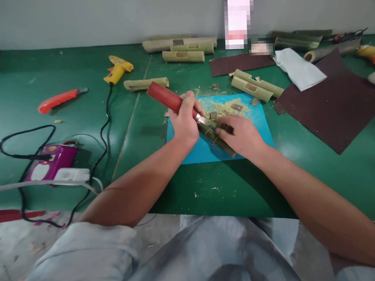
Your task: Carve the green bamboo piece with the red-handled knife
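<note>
My left hand (pixel 187 122) is closed around a chisel-like tool with a thick red handle (pixel 165 96) and a short metal end (pixel 200 118). The metal end meets the upper left part of a dark green bamboo tube (pixel 220 141), which lies slanted on a blue sheet (pixel 194 156). My right hand (pixel 241 132) grips the tube from the right side, thumb and fingers curled. Its fingertips are partly hidden. Behind the tube, yellowish shavings (pixel 229 108) and small cut bamboo pieces (pixel 237 107) lie on the sheet.
At left are a red utility knife (pixel 61 100), a yellow glue gun (pixel 119 69) with a looping cord, and a purple power box (pixel 57 159). Bamboo tubes with cut-out windows (pixel 183 56) (pixel 251 89) lie behind. Brown sheets (pixel 334 106) and white paper (pixel 300 69) cover the right.
</note>
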`<action>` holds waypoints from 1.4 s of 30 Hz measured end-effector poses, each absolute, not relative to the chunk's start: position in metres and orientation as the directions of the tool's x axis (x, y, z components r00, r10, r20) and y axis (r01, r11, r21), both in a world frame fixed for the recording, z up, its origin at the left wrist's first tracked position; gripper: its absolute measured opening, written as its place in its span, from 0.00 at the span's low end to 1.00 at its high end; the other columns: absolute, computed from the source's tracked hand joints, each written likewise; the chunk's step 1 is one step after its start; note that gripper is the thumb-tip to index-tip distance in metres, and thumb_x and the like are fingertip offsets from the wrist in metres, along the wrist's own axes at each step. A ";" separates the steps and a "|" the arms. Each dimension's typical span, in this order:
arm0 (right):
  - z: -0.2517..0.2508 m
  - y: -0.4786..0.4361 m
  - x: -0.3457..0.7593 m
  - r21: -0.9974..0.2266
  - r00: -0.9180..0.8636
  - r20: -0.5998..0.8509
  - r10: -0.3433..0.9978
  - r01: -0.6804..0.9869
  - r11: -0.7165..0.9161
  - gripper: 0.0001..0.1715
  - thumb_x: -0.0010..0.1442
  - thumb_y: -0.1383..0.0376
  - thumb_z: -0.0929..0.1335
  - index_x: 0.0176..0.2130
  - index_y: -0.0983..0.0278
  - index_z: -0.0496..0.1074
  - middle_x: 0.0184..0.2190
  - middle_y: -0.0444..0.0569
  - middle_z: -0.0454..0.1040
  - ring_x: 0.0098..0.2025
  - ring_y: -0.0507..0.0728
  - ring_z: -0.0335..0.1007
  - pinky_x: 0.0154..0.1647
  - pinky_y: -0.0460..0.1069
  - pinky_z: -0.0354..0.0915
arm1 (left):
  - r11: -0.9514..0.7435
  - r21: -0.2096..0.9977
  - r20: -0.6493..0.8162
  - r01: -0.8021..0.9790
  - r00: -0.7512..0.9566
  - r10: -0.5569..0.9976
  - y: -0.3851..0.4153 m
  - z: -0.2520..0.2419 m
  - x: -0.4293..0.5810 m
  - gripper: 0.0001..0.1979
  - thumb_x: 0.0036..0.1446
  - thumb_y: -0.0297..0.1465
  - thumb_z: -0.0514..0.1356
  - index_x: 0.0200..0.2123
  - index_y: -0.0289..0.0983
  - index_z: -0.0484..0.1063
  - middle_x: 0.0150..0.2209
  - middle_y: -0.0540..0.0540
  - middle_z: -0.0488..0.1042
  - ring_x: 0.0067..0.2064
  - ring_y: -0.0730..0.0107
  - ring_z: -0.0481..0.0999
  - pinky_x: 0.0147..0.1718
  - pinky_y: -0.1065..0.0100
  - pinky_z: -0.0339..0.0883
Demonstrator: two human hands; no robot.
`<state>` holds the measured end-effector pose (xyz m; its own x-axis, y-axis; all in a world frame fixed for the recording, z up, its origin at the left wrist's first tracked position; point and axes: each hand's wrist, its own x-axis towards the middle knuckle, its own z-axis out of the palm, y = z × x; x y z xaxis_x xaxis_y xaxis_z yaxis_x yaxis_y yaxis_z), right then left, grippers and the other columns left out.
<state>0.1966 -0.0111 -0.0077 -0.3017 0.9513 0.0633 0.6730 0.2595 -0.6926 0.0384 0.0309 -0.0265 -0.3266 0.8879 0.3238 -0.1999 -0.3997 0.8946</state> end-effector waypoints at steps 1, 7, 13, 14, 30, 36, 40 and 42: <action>-0.007 -0.012 0.196 -0.686 -0.297 0.052 0.953 0.683 0.250 0.18 0.65 0.66 0.70 0.53 0.63 0.81 0.46 0.53 0.81 0.44 0.60 0.77 0.46 0.53 0.70 | -0.402 0.894 0.328 -0.197 -0.324 0.887 0.030 -0.026 0.039 0.31 0.62 0.56 0.62 0.18 0.40 0.62 0.17 0.52 0.62 0.19 0.74 0.63 0.21 0.67 0.60; 0.000 -0.015 0.193 -0.656 -0.299 -0.009 0.954 0.722 0.220 0.15 0.65 0.65 0.69 0.49 0.61 0.82 0.45 0.52 0.82 0.43 0.60 0.78 0.44 0.53 0.70 | -0.422 0.898 0.371 -0.123 -0.301 0.878 0.026 -0.027 0.037 0.28 0.63 0.50 0.62 0.18 0.40 0.63 0.17 0.53 0.62 0.20 0.74 0.65 0.23 0.69 0.64; 0.005 -0.010 0.188 -0.682 -0.279 -0.063 0.958 0.713 0.163 0.13 0.63 0.64 0.71 0.46 0.60 0.83 0.44 0.51 0.83 0.41 0.58 0.78 0.42 0.52 0.70 | -0.445 0.884 0.395 -0.145 -0.281 0.875 0.026 -0.029 0.035 0.26 0.64 0.48 0.62 0.19 0.40 0.64 0.18 0.53 0.63 0.21 0.74 0.66 0.23 0.69 0.64; 0.006 -0.009 0.185 -0.696 -0.265 -0.066 0.962 0.703 0.146 0.12 0.62 0.64 0.71 0.45 0.60 0.83 0.43 0.50 0.84 0.40 0.58 0.78 0.41 0.52 0.70 | -0.443 0.885 0.393 -0.143 -0.281 0.875 0.026 -0.029 0.035 0.26 0.64 0.48 0.62 0.20 0.40 0.64 0.18 0.53 0.64 0.21 0.74 0.66 0.23 0.69 0.65; 0.007 0.001 0.176 -0.728 -0.207 -0.010 0.978 0.672 0.135 0.08 0.62 0.66 0.70 0.30 0.61 0.73 0.28 0.46 0.78 0.30 0.54 0.71 0.30 0.50 0.61 | -0.415 0.901 0.370 -0.130 -0.270 0.889 0.023 -0.024 0.037 0.27 0.64 0.49 0.61 0.18 0.39 0.66 0.17 0.52 0.65 0.20 0.75 0.63 0.23 0.68 0.61; 0.005 -0.004 0.193 -0.660 -0.110 0.102 0.989 0.736 0.150 0.08 0.61 0.64 0.71 0.29 0.62 0.73 0.33 0.49 0.77 0.35 0.56 0.71 0.34 0.51 0.62 | -0.444 0.890 0.410 -0.108 -0.238 0.880 0.028 -0.031 0.035 0.28 0.65 0.51 0.62 0.19 0.39 0.65 0.18 0.52 0.66 0.21 0.76 0.64 0.24 0.67 0.61; 0.002 -0.012 0.207 -0.628 -0.132 0.216 0.967 0.740 0.241 0.22 0.59 0.74 0.64 0.51 0.62 0.75 0.44 0.51 0.79 0.40 0.58 0.74 0.38 0.52 0.66 | -0.471 0.875 0.450 -0.109 -0.175 0.876 0.030 -0.037 0.033 0.26 0.62 0.50 0.65 0.21 0.39 0.66 0.18 0.52 0.67 0.20 0.77 0.63 0.22 0.66 0.58; 0.004 -0.019 0.210 -0.553 -0.193 0.237 0.952 0.779 0.296 0.09 0.64 0.68 0.65 0.38 0.63 0.77 0.41 0.54 0.79 0.42 0.61 0.75 0.40 0.54 0.67 | -0.458 0.881 0.439 -0.116 -0.160 0.884 0.028 -0.037 0.032 0.24 0.63 0.48 0.65 0.22 0.39 0.67 0.19 0.52 0.68 0.20 0.77 0.64 0.22 0.66 0.58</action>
<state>0.2095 -0.0189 0.0041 -0.1928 0.9521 0.2375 0.7792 0.2957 -0.5526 0.0324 0.0281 -0.0369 -0.1597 0.8842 0.4390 -0.1160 -0.4585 0.8811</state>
